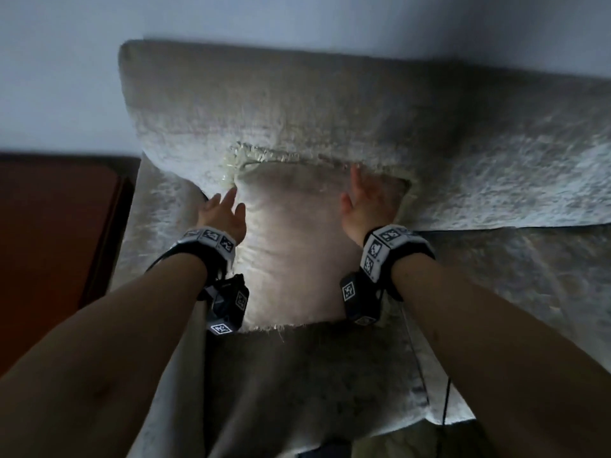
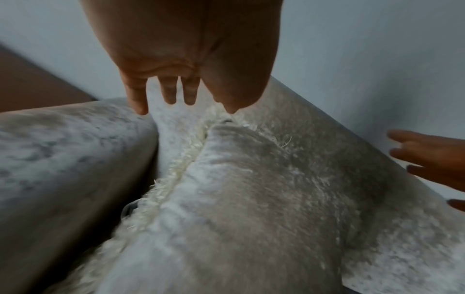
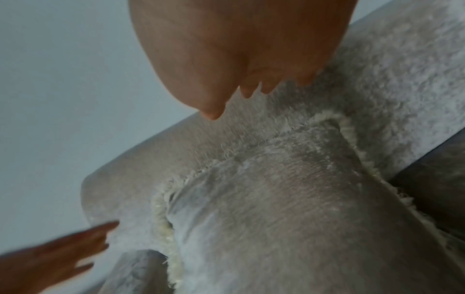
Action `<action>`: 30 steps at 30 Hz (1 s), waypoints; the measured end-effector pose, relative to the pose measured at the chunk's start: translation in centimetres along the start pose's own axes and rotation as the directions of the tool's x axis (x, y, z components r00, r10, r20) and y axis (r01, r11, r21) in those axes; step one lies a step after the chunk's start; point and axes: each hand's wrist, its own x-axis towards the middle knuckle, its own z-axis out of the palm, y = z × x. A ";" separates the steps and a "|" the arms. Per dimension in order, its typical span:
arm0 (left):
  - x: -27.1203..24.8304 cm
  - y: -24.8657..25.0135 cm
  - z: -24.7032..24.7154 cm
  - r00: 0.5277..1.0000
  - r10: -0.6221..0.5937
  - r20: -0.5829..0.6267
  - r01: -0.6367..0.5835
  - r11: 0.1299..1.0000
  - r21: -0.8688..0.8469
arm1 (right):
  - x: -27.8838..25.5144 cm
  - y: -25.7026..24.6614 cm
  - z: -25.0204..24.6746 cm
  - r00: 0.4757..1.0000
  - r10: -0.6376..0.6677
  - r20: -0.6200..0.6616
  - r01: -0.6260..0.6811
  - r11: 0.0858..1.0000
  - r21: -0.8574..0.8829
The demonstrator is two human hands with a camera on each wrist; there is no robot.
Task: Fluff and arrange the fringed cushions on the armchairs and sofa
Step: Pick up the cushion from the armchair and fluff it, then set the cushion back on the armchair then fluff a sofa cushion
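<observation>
Against the sofa point(image 1: 429, 127) backrest's left end leans the fringed cushion point(image 1: 291, 233); left hand point(image 1: 223, 211) and right hand point(image 1: 363, 200), fingers straight and spread, flank it, likely to plump it.

The cushion point(image 1: 294, 246) stands at the centre of the head view, on the seat point(image 1: 297, 375) and leaning back against the backrest point(image 1: 330, 107), which fills the upper middle and right of the frame. The armrest point(image 1: 165, 226) runs down the cushion's left side, just beside it. The left hand point(image 1: 223, 213) is at the cushion's upper left edge, between cushion and armrest; the right hand point(image 1: 367, 200) is at its upper right, near the top fringe point(image 1: 291, 157). The wall point(image 1: 297, 21) lies behind the backrest, across the top. A wooden piece point(image 1: 56, 233) sits at the left edge, beyond the armrest.
</observation>
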 end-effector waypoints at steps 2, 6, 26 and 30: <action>0.1 3.2 0.7 0.995 0.093 -0.042 -0.094 0.996 -0.008 | 1.6 1.3 1.1 0.998 0.014 0.059 -0.014 1.000 -0.001; 0.8 8.2 2.9 0.969 0.214 -0.122 -0.214 0.977 0.016 | 3.9 2.0 2.9 0.998 -0.055 0.003 0.055 0.998 0.015; 4.7 6.9 15.6 0.919 0.320 -0.229 -0.235 0.913 0.333 | 8.1 6.8 15.6 0.987 -0.127 -0.093 0.128 0.992 0.004; 3.3 5.1 15.9 0.906 0.033 -0.422 0.049 0.982 0.182 | 7.5 10.6 16.5 0.903 0.271 -0.332 -0.223 0.959 0.176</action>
